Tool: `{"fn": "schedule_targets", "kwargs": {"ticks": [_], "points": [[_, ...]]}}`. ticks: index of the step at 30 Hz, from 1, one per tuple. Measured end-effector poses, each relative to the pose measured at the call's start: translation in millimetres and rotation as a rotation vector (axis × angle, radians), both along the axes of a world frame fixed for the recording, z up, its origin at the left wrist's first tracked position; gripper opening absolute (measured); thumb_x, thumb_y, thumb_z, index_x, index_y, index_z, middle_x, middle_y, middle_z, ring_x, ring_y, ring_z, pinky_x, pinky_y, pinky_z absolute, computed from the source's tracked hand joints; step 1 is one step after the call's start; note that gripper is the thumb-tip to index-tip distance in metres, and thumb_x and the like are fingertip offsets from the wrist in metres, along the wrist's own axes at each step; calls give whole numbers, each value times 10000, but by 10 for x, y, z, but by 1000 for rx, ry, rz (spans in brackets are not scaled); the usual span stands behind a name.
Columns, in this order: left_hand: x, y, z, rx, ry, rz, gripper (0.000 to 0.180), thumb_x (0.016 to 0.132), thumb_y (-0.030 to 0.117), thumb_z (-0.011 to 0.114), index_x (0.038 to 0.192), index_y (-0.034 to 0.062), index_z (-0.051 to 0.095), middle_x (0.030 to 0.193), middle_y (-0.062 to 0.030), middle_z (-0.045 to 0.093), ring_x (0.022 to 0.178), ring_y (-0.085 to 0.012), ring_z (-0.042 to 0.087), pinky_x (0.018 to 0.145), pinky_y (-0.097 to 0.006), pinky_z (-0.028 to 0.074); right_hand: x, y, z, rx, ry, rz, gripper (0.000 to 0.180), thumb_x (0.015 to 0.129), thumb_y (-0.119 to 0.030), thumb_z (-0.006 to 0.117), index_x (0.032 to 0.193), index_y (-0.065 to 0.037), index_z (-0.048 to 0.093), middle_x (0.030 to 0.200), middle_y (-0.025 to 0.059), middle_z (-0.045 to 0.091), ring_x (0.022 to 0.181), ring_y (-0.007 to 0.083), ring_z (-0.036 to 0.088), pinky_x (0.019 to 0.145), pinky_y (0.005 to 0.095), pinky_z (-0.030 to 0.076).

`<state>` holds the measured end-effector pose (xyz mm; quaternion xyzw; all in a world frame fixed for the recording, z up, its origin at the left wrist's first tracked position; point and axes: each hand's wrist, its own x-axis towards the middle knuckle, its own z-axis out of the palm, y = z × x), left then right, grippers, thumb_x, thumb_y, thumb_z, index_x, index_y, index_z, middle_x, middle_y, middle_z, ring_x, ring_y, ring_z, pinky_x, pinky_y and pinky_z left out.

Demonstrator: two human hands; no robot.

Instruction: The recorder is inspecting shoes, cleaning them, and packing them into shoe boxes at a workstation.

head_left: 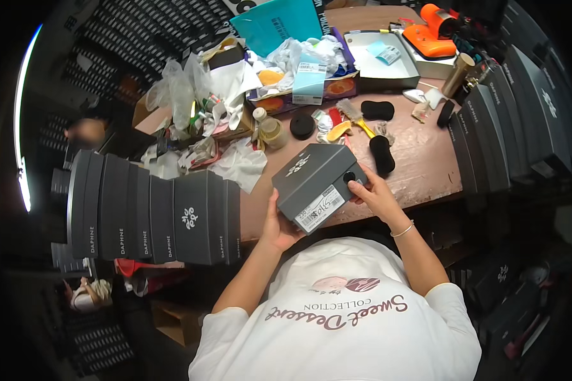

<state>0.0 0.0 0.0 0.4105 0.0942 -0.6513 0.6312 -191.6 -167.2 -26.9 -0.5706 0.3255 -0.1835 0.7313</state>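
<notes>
A closed dark grey shoebox point(311, 173) is held up in front of my chest, over the table's near edge. It tilts, so its lid and a labelled end with a white sticker and a round black hole both show. My left hand point(278, 223) grips its left side and lower corner, thumb up along the side. On the right end my right hand point(374, 192) has its thumb near the hole, with the fingers partly hidden behind the box. Just beyond the box lie a yellow-handled brush point(361, 120) and two black pads, one of them a black pad point(381, 154) near my right hand.
Grey shoeboxes point(152, 216) stand in a row at left, more shoeboxes point(502, 127) at right. Behind are a bottle point(270, 129), a round black tin point(302, 126), a carton point(349, 87) of crumpled paper, an open box lid point(362, 60) and an orange tool point(429, 41).
</notes>
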Motion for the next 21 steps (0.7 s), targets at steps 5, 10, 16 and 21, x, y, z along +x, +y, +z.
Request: {"fn": "schedule_targets", "kwargs": {"ticks": [5, 10, 16, 21], "points": [[-177, -230, -29, 7, -38, 62, 847, 814, 760, 504, 1436, 196, 395, 1400, -53, 481, 1270, -240, 498, 997, -440, 452, -41, -398, -60, -46, -15, 85, 616, 925, -236, 670, 1444, -46, 400, 918, 52, 648, 723, 92, 614, 643, 225, 523], [-26, -31, -14, 2, -7, 99, 814, 848, 734, 485, 1439, 183, 390, 1397, -59, 482, 1263, -234, 506, 989, -428, 469, 169, -281, 89, -167, 35, 116, 592, 915, -240, 685, 1420, -45, 447, 949, 23, 631, 715, 67, 569, 646, 213, 496], [262, 113, 89, -69, 114, 34, 853, 864, 745, 444, 1473, 157, 341, 1444, -115, 431, 1305, -293, 460, 1054, -470, 407, 363, -152, 312, -514, 224, 89, 589, 857, -353, 722, 1317, -28, 550, 853, 96, 660, 656, 131, 568, 634, 283, 485], [578, 135, 145, 129, -306, -46, 763, 931, 624, 405, 1483, 104, 317, 1505, -187, 321, 1385, -358, 334, 1120, -495, 273, 607, -70, 452, -570, 268, 44, 547, 853, -353, 722, 1259, -12, 588, 811, 105, 654, 638, 143, 565, 625, 290, 484]]}}
